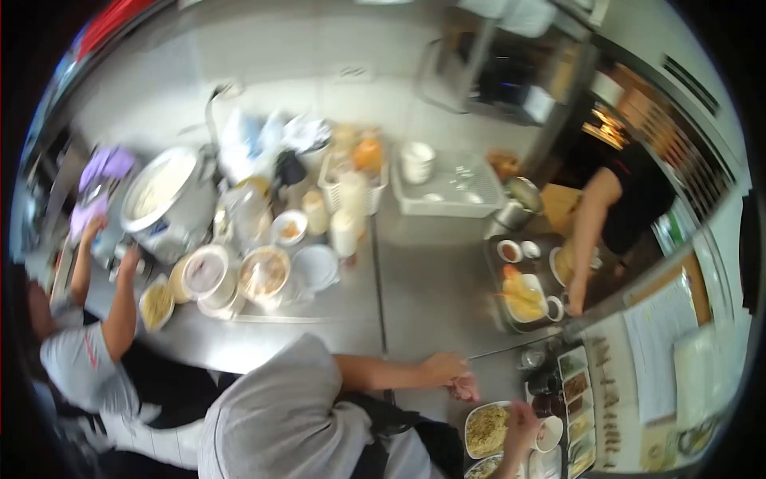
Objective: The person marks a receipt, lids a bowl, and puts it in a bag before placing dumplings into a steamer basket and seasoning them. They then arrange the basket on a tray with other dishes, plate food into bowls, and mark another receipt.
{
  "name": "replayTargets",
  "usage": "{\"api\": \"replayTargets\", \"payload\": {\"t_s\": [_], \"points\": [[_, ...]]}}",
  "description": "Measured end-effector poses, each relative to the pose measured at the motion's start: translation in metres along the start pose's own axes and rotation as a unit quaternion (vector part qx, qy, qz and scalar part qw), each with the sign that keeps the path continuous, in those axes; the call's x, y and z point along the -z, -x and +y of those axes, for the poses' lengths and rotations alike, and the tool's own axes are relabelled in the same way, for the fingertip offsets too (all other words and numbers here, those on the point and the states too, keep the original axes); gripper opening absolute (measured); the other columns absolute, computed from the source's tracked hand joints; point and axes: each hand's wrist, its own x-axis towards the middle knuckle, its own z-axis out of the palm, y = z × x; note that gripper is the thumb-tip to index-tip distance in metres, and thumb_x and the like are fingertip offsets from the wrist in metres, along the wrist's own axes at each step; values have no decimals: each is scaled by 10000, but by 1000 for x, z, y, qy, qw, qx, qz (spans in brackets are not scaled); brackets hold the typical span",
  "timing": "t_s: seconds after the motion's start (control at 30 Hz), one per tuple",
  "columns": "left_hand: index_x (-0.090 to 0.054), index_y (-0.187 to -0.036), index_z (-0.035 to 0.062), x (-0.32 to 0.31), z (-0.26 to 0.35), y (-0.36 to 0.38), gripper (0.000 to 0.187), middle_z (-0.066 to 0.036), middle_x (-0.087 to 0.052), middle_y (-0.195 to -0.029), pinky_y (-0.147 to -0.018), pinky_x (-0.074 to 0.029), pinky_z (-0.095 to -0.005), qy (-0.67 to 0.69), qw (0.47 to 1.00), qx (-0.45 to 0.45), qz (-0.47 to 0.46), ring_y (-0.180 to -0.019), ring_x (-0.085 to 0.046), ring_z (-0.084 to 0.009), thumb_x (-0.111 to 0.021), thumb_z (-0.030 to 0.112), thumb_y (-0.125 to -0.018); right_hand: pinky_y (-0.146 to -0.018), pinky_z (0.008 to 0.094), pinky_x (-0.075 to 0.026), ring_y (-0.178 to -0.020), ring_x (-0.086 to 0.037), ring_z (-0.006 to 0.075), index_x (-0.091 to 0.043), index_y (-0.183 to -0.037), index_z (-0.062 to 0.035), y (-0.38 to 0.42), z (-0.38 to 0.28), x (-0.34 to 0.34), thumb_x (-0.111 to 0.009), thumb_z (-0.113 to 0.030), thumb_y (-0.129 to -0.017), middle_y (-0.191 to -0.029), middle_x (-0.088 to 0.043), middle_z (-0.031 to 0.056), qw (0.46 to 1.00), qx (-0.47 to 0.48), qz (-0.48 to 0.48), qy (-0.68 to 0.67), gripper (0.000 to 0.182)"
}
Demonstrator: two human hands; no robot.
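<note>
My left hand (449, 375) is over the steel counter, just up and left of an oval dish of chopped yellowish food (487, 429). Its fingers are bunched and pointing down; what is in them, if anything, is hidden. At the dish's right edge is my right hand (523, 427), between it and a white cup (549, 433). Motion blurs its fingers, and I cannot make out their grip. Part of a second dish (483, 468) shows below the first. Close by on the right stands a long rack of small topping compartments (576, 391).
A co-worker's hand (574, 299) is at a dark tray (496, 297) with fried food and small bowls. Another person's hands (128, 262) are near a large rice cooker (163, 199). Tubs (267, 275), squeeze bottles (345, 231) and a grey basket (447, 199) stand along the counter.
</note>
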Motion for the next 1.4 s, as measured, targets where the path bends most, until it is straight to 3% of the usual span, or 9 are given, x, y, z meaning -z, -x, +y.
{"api": "replayTargets", "payload": {"t_s": [0.17,0.27,0.37,0.57,0.9,1.03,1.2,1.27,1.4], "points": [[-568,-1096,166,63,30,47,425,-79,-502,-1092,-868,-411,-388,34,990,60,126,-1013,-510,-273,-731,206,-706,-700,375,-500,-827,-628,319,-657,-968,-43,-29,-24,-94,-669,-93,-749,-919,-652,169,930,268,-197,159,224],[-575,-1082,164,92,34,90,374,-92,-495,-1088,-850,-415,-392,45,975,83,199,-995,-509,-282,-713,190,-737,-746,416,-486,-917,-603,322,-657,-958,-62,-52,3,-129,-695,-130,-700,-964,-648,156,879,250,-300,272,269],[-581,-1067,149,112,31,150,328,-96,-502,-1074,-853,-416,-394,43,954,165,245,-998,-510,-293,-694,175,-760,-637,390,-490,-699,-640,313,-673,-892,-46,-75,33,-155,-708,-231,-696,-755,-640,178,901,242,-314,178,272],[-584,-1055,121,123,34,258,268,-110,-535,-1016,-828,-451,-401,77,863,373,333,-962,-537,-314,-633,97,-793,-549,401,-478,-580,-612,336,-674,-686,-42,-110,35,-164,-664,-155,-657,-599,-599,172,912,156,-293,240,117],[-662,-986,99,128,31,288,150,-116,-626,-822,-655,-481,-307,135,801,445,377,-709,-613,-229,-569,188,-910,-671,438,-492,-772,-628,398,-677,-782,-3,-123,-5,-133,-593,-216,-734,-802,-622,243,942,124,-205,234,234],[-593,-922,33,113,0,373,329,-59,-593,-734,-581,-453,-286,145,643,502,559,-657,-556,-134,-433,314,-981,-688,437,-497,-788,-627,404,-679,-843,-17,-110,-16,-118,-582,-235,-752,-835,-633,237,945,68,-208,245,255],[-419,-1155,66,160,-20,534,314,-71,-519,-862,-466,-436,-314,30,167,515,840,-587,-496,-181,-383,325,-981,-712,309,-493,-773,-622,205,-680,-914,-44,-101,-31,-91,-623,-216,-796,-871,-664,88,929,-40,-338,145,216],[-420,-1156,57,174,-28,599,421,-72,-529,-878,-440,-432,-338,177,147,496,837,-571,-501,-197,-357,432,-978,-721,245,-490,-765,-620,105,-680,-940,-55,-97,-35,-88,-644,-204,-816,-888,-677,15,905,-82,-405,100,197],[-479,-1091,46,172,-91,659,541,-98,-545,-895,-423,-429,-339,76,150,487,857,-521,-500,-212,-318,544,-952,-748,232,-471,-804,-604,101,-677,-983,-42,-101,-30,-95,-654,-210,-811,-924,-675,42,859,-54,-509,5,242]]}}
